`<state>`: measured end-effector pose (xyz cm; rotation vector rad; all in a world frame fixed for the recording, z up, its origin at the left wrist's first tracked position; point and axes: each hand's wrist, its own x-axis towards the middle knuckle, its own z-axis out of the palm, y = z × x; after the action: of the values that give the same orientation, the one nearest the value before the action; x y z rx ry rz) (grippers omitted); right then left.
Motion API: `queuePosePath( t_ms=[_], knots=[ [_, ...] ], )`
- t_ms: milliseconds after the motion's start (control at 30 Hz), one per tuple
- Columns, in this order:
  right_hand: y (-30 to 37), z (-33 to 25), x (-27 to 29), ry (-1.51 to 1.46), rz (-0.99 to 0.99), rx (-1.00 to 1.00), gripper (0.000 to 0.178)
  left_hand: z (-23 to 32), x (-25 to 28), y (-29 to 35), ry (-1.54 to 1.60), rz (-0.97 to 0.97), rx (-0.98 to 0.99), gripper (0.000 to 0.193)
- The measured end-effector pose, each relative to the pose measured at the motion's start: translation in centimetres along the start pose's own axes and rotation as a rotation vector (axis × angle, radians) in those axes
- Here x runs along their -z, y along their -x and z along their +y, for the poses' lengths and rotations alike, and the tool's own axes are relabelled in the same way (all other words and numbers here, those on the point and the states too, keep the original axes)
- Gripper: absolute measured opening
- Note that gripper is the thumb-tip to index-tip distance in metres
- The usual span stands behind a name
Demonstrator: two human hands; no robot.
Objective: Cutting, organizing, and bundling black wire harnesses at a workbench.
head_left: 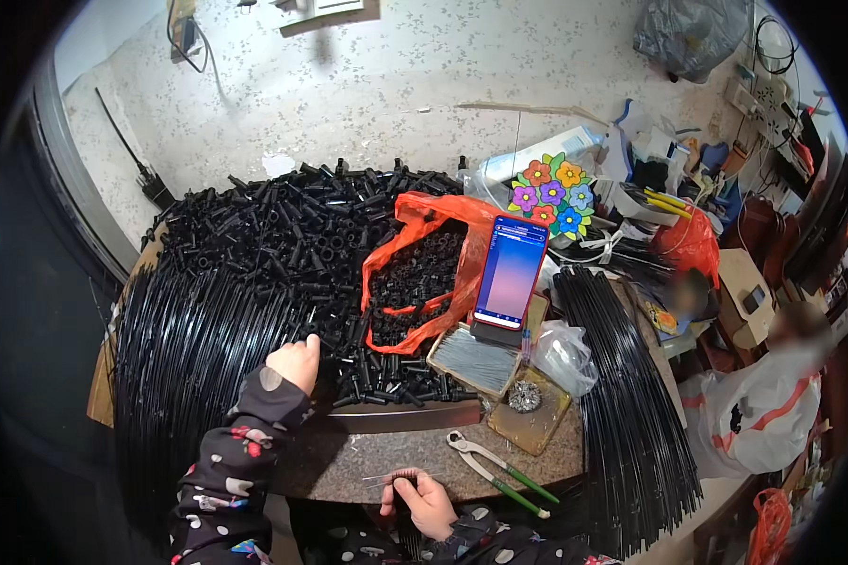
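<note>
your right hand (422, 501) at 6 o'clock, grip closed on thin wires (377, 478), your left hand (295, 364) at 8 beside black tube parts (254, 226), can't tell if that grip holds anything, green-handled pliers (513, 492) on table (377, 452) at 5, phone (512, 273) at 3

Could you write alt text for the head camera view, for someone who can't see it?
A person's right hand holds thin metallic pins at a speckled worktop's front edge, while the left hand is by a heap of small black parts. Around them are black rods, an open red bag, a phone and green-handled pincers.
</note>
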<state>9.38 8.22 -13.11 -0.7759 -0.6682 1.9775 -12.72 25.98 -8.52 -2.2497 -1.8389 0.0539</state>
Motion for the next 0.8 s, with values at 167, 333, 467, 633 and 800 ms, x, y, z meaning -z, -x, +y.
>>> queuePosePath(
  t_ms=[167, 333, 467, 633, 800],
  knots=[
    [1.2, 0.0, -0.7, 0.069, 0.042, 0.04, 0.017, -0.1, -0.1, -0.8, 0.077, 0.076, -0.056, 0.006],
    [3.1, -0.3, -2.0, 0.129, 0.122, 0.07, 0.016, 0.7, 3.7, 2.6, 0.337, 0.281, -0.068, 0.019],
    [3.8, 0.7, -2.1, 0.185, 0.116, 0.108, 0.017, 2.5, 4.9, 7.7, 0.834, 0.274, -0.042, 0.026],
    [2.2, 1.6, -1.2, 0.137, 0.225, 0.203, 0.013, 6.4, 0.3, 16.2, 0.781, 0.198, -0.027, 0.023],
    [3.1, 2.3, -0.9, 0.135, 0.257, 0.412, 0.01, 7.6, -0.2, 16.4, 1.869, 0.135, 0.307, 0.011]
  ],
)
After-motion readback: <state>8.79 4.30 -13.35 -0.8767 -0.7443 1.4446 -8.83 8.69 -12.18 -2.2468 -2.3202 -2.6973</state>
